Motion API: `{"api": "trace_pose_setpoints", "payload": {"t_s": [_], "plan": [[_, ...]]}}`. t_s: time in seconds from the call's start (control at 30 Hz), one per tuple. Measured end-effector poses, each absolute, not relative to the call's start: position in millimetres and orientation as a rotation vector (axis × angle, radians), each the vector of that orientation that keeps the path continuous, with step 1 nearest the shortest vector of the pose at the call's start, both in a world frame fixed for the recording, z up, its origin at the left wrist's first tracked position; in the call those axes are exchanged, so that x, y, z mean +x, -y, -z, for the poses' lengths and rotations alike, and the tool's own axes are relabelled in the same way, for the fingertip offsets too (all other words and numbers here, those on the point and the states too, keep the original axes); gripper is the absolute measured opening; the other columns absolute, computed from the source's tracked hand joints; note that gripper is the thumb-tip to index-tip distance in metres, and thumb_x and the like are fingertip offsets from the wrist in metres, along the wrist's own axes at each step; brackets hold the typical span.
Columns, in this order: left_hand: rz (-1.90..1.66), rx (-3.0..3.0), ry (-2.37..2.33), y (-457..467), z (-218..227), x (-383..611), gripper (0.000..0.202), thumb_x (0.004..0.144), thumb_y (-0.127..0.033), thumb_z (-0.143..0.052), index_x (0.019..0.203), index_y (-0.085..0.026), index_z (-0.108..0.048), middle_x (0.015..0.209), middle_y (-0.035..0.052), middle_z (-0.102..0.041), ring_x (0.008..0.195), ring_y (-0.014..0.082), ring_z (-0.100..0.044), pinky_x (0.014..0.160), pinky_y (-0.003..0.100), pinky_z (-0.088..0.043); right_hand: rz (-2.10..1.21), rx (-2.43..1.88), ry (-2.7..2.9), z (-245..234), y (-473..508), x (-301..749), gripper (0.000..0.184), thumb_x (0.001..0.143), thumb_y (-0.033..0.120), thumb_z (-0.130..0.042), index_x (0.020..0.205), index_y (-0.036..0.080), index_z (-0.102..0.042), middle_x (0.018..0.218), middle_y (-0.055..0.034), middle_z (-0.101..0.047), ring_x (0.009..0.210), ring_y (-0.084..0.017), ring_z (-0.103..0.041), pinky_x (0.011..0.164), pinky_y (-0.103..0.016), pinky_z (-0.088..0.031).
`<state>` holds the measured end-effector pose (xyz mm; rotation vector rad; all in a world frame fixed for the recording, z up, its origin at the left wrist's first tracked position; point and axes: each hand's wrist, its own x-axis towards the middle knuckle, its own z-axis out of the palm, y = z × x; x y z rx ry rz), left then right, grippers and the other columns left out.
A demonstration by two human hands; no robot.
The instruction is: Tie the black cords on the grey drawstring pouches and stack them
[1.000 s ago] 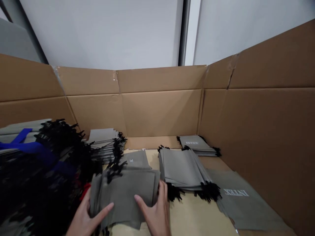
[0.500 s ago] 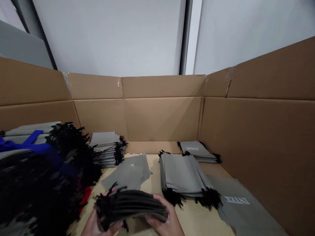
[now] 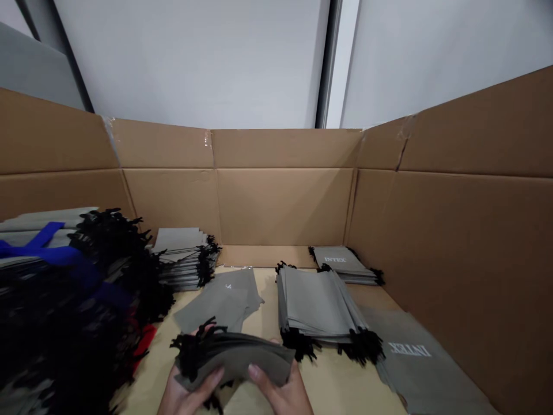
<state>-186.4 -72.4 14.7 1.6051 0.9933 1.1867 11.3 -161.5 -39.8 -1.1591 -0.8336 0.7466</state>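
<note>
Left hand (image 3: pixel 185 396), right hand (image 3: pixel 280 393) hold drawstring pouches (image 3: pixel 233 357) beside stacked pouches (image 3: pixel 317 305)

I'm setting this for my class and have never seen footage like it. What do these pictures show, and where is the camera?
There is no machine here: these are a person's bare left hand and right hand, filmed by one camera worn on the head, looking forward and down. Together they hold a curved bundle of grey drawstring bags with black cords. The pale surface is walled by brown cardboard panels. On it lie a stack of grey bags, a single flat bag printed INTEX, and, at the left, a large heap of bags with black cords and a blue strap.
</note>
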Motion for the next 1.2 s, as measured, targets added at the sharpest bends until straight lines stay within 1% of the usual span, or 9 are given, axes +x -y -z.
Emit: {"api": "trace_pose_setpoints", "payload": {"t_s": [0.1,0.23,0.43,0.57,0.63,0.83,1.0,1.1,1.2], "plan": [[-1.093,1.563,-1.010,79.5,-20.8,-179.7,0.057,0.075,-0.062,-0.089,0.113,-0.020,-0.086,0.119,0.0128,-0.088,0.122,0.0416,-0.079,0.114,0.053,-0.060,-0.730,-1.214,0.733,28.8,160.7,7.9,0.066,0.079,0.062,-0.091,0.128,0.019,-0.077,0.129,-0.0153,-0.081,0.121,-0.035,-0.077,0.107,-0.044,-0.062],[-1.074,1.614,-1.061,77.7,-32.0,-182.9,0.063,0.069,-0.066,-0.090,0.111,-0.019,-0.087,0.117,0.0128,-0.088,0.120,0.0430,-0.078,0.115,0.056,-0.058,-0.792,-1.207,0.698,18.0,164.0,11.2,0.073,0.078,0.065,-0.091,0.132,0.019,-0.073,0.132,-0.0160,-0.080,0.124,-0.036,-0.076,0.110,-0.046,-0.060],[-0.984,1.651,-1.082,68.7,-23.4,-195.9,0.061,0.058,-0.069,-0.094,0.098,-0.023,-0.088,0.102,0.0123,-0.090,0.105,0.0439,-0.083,0.107,0.055,-0.064,-0.937,-1.241,0.673,41.0,178.9,24.4,0.079,0.064,0.067,-0.099,0.122,0.019,-0.074,0.124,-0.0176,-0.082,0.118,-0.041,-0.077,0.103,-0.051,-0.063],[-1.016,1.709,-1.061,66.0,-19.8,-192.9,0.064,0.057,-0.068,-0.096,0.102,-0.024,-0.088,0.101,0.0127,-0.090,0.111,0.0453,-0.081,0.120,0.060,-0.052,-0.942,-1.214,0.676,41.7,184.4,29.4,0.082,0.057,0.070,-0.100,0.115,0.018,-0.075,0.121,-0.0180,-0.083,0.116,-0.041,-0.078,0.104,-0.053,-0.061],[-1.020,1.715,-1.043,66.2,-20.5,-189.0,0.067,0.059,-0.068,-0.096,0.108,-0.024,-0.087,0.103,0.0121,-0.089,0.119,0.0450,-0.079,0.123,0.059,-0.049,-0.934,-1.175,0.694,33.7,183.3,30.3,0.080,0.059,0.071,-0.099,0.114,0.018,-0.075,0.120,-0.0172,-0.083,0.114,-0.040,-0.078,0.103,-0.053,-0.062],[-0.985,1.604,-1.076,69.6,-14.8,-179.6,0.080,0.055,-0.070,-0.097,0.115,-0.020,-0.084,0.110,0.0164,-0.088,0.124,0.0470,-0.077,0.113,0.057,-0.059,-0.922,-1.111,0.824,16.0,176.3,29.5,0.070,0.076,0.068,-0.091,0.122,0.017,-0.077,0.128,-0.0192,-0.081,0.120,-0.038,-0.076,0.109,-0.052,-0.058],[-0.966,1.671,-1.066,60.5,-4.8,-184.4,0.074,0.059,-0.067,-0.096,0.116,-0.020,-0.084,0.118,0.0180,-0.087,0.123,0.0465,-0.077,0.118,0.061,-0.055,-0.953,-1.113,0.744,29.1,180.1,30.2,0.081,0.068,0.073,-0.094,0.124,0.019,-0.075,0.130,-0.0189,-0.080,0.121,-0.040,-0.077,0.111,-0.054,-0.057],[-0.924,1.712,-1.019,58.4,-3.8,-186.0,0.071,0.059,-0.063,-0.095,0.116,-0.022,-0.084,0.126,0.0166,-0.085,0.126,0.0469,-0.075,0.117,0.060,-0.056,-0.967,-1.092,0.770,26.0,181.8,31.5,0.075,0.068,0.071,-0.095,0.122,0.021,-0.077,0.126,-0.0168,-0.082,0.119,-0.041,-0.078,0.111,-0.054,-0.057],[-0.953,1.714,-1.036,60.8,-4.7,-184.6,0.067,0.059,-0.060,-0.096,0.114,-0.023,-0.085,0.126,0.0152,-0.086,0.126,0.0474,-0.076,0.116,0.061,-0.057,-0.938,-1.094,0.858,17.0,180.3,31.0,0.067,0.072,0.071,-0.092,0.117,0.022,-0.081,0.124,-0.0172,-0.083,0.118,-0.042,-0.078,0.107,-0.052,-0.060]]}}
